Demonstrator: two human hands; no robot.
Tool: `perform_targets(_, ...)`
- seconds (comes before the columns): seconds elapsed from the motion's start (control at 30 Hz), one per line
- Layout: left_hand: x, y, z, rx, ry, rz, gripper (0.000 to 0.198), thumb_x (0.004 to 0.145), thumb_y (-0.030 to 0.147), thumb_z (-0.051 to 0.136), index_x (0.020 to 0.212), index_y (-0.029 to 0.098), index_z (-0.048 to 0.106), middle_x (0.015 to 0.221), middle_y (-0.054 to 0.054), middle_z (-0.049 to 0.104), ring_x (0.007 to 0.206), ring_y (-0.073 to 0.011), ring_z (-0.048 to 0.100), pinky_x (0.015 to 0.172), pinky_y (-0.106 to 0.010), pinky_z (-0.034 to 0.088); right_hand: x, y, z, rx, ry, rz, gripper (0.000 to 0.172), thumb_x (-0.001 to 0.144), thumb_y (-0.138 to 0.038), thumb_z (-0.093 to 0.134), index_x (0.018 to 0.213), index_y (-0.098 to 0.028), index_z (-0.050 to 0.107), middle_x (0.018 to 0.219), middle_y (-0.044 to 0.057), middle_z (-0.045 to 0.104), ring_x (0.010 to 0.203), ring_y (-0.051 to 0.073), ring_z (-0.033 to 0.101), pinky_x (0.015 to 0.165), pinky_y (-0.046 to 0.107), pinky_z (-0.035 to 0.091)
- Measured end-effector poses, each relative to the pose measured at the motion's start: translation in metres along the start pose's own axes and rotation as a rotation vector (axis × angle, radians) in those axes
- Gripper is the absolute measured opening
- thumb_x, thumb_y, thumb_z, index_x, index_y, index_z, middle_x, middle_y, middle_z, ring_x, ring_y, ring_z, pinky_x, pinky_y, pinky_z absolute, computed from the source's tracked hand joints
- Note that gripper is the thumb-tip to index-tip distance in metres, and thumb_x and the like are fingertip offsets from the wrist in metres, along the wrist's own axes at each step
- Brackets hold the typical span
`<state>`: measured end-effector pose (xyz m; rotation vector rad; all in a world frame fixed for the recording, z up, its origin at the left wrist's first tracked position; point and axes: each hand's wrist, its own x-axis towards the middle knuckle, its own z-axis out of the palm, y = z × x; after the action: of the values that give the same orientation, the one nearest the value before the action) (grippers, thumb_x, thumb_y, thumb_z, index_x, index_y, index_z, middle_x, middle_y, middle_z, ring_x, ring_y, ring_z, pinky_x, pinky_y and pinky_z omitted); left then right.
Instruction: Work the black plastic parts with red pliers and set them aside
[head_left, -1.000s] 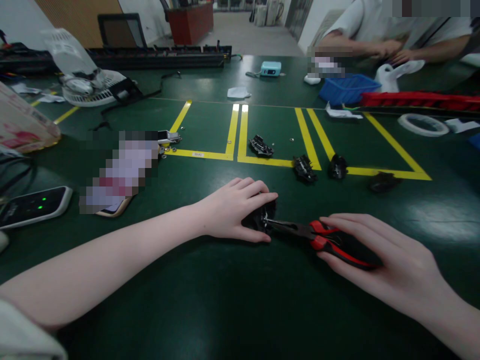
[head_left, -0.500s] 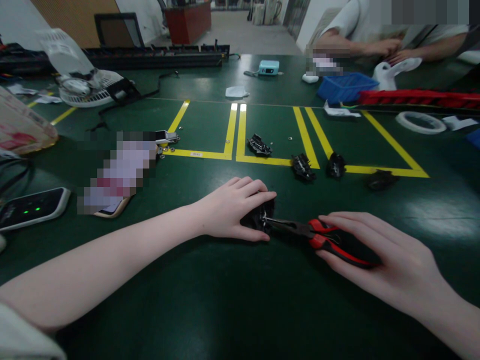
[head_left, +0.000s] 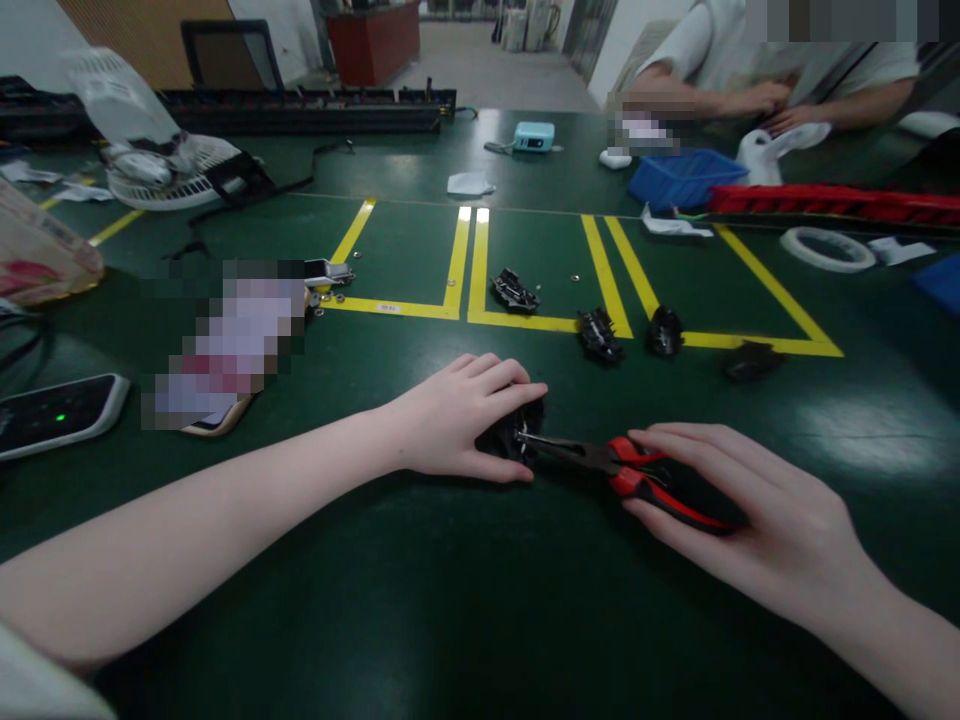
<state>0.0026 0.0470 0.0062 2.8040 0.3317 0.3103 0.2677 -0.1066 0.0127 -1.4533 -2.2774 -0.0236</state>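
My left hand [head_left: 465,420] is closed around a small black plastic part [head_left: 529,422], pinning it to the green table; the palm and fingers cover much of it. In my right hand [head_left: 757,500] is a pair of needle-nose pliers [head_left: 630,465] with red and black handles. Their long jaws point left and the tips touch the part between my left thumb and index finger. Whether the tips grip anything is too small to tell. Beyond my hands lie similar black parts, among them one inside the yellow tape [head_left: 514,290] and another across the tape line [head_left: 600,335].
Left of my forearm lie a phone [head_left: 225,350] and a black device with a green light [head_left: 64,415]. Farther back are a white fan [head_left: 169,165], a blue bin [head_left: 682,180], a tape roll [head_left: 827,249] and a red strip [head_left: 832,203]. Another person sits across the table.
The whole view has shifted slightly, so things sit a little farther left. Both hands, the black part and the pliers keep the same hold and position relative to each other.
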Motion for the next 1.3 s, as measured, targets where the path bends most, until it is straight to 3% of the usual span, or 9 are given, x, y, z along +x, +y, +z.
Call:
perform_targets(0.33, 0.0006, 0.0012, -0.0004, 0.001, 0.007, -0.008, 0.073, 0.086, 0.057, 0.064, 0.142, 0.014, 0.046, 0.133, -0.015, 0.054, 0.119, -0.0308, 0.052, 0.099, -0.042, 0.045, -0.0002, -0.0009, 0.0019, 0.041, -0.005, 0.023, 0.042, 0.088, -0.035, 0.064, 0.128, -0.027, 0.056, 0.114, 0.009, 0.068, 0.098, 0.028, 0.069, 0.079, 0.044, 0.060)
perform_targets(1.3, 0.0002, 0.0009, -0.0001, -0.008, -0.004, -0.005, 0.074, 0.087, 0.059, 0.061, 0.143, 0.013, 0.045, 0.134, -0.016, 0.054, 0.120, -0.0301, 0.051, 0.101, -0.042, 0.044, 0.0039, -0.0081, -0.0029, 0.019, -0.016, 0.018, 0.036, 0.087, -0.036, 0.065, 0.120, -0.022, 0.057, 0.108, 0.008, 0.069, 0.092, 0.024, 0.070, 0.074, 0.038, 0.061)
